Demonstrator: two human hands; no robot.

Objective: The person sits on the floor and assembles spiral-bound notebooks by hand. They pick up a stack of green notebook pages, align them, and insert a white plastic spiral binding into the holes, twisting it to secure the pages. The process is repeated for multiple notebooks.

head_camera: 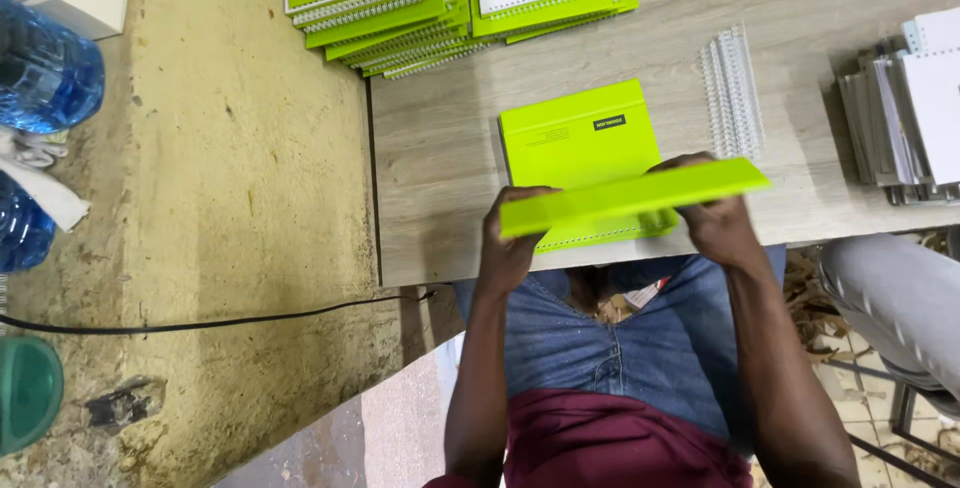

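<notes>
Hands hold a lime-green cover [634, 196] between them, just above the table's [440, 178] near edge. Left hand [508, 238] grips the cover's left end, fingers curled over its top edge, thumb hidden behind. Right hand [712, 216] grips the right end, fingers wrapped over the top, wrist bent toward the table. Both forearms rise straight from the lap, roughly parallel. Cover is tilted, right end higher, seen nearly edge-on. Beneath it lies a green notebook [580, 143] flat on the table. White binding coils [732, 93] lie to its right; stacked green notebooks [375, 3] sit at the far edge.
</notes>
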